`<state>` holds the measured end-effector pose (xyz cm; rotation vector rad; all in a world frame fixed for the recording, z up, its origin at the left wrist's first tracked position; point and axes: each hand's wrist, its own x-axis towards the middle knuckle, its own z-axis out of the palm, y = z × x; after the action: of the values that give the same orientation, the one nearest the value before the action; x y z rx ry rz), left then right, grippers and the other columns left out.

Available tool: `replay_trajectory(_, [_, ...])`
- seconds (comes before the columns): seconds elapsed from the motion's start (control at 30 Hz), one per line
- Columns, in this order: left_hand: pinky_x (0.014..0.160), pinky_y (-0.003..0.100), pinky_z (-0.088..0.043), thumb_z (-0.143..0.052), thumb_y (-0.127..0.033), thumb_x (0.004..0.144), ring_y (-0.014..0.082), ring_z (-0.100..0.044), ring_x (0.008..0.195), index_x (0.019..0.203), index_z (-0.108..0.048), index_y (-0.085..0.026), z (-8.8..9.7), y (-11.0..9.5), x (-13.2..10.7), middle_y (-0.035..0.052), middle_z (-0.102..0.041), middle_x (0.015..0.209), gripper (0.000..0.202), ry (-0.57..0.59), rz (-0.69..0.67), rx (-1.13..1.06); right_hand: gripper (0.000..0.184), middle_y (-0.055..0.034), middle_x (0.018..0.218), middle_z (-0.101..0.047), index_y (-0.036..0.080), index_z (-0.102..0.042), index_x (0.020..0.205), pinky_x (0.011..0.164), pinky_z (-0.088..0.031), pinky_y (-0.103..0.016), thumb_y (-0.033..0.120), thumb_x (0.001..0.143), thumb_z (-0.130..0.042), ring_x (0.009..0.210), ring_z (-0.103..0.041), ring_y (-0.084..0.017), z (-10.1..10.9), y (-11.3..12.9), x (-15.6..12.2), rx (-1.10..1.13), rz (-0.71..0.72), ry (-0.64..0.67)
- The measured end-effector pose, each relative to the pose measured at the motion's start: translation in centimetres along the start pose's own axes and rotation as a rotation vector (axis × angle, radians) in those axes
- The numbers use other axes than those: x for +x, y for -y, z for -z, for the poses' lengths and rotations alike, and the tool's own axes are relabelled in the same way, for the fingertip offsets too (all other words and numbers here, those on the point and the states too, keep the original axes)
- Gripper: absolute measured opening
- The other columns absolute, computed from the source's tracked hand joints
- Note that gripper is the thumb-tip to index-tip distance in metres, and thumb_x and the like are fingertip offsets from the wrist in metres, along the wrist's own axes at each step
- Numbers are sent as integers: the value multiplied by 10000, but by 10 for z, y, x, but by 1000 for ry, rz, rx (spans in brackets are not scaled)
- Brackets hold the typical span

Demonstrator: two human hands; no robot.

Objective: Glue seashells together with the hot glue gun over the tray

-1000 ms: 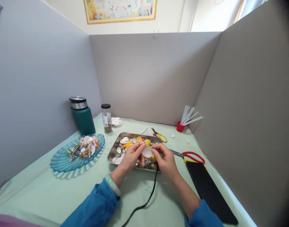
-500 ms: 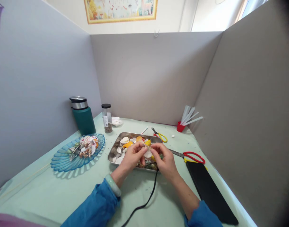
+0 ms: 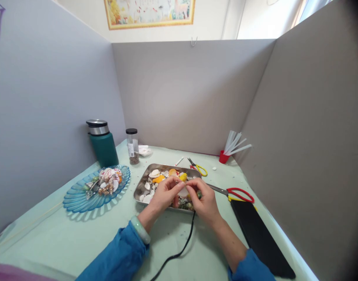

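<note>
The left hand and right hand pinch a white seashell by its top edge, over the metal tray. Hold it softly but steady, so it won't slip or crack.

No text is readable; the white rectangular label on a clear cylindrical black-lidded jar carries blurred, tiny markings.

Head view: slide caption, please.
Left hand and right hand hold a pale shell over a metal tray of shells, flanked by a blue plate and red-handled scissors.
</note>
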<state>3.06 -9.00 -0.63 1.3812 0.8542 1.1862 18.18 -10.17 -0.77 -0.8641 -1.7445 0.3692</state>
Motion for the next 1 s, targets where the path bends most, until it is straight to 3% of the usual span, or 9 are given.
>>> replay_trajectory(0.4, [342, 182, -359, -643, -441, 776, 52, -485, 343, 797, -589, -151, 3, -5, -3, -39, -556, 657, 296, 18, -30, -50, 104, -21, 795, -600, 203, -592, 849, 651, -460, -274, 250, 891, -510, 697, -557, -153, 0, 0, -1, 59, -66, 29])
replay_trajectory(0.73, [315, 157, -276, -673, -459, 738, 55, -455, 296, 785, -517, -161, -1, -6, -1, -74, -506, 510, 339, 15, 30, -37, 95, -14, 769, -599, 198, -589, 828, 636, -458, -263, 245, 875, -521, 675, -557, -149, -1, -4, 1, 56, -79, 2])
replay_trajectory(1.0, [322, 152, -299, -665, -419, 750, 54, -469, 303, 817, -517, -162, -1, -6, -1, -71, -534, 521, 304, 39, 23, -31, 87, -14, 762, -592, 198, -588, 820, 625, -444, -259, 222, 868, -520, 662, -544, -147, 1, -2, 1, 21, -53, -8])
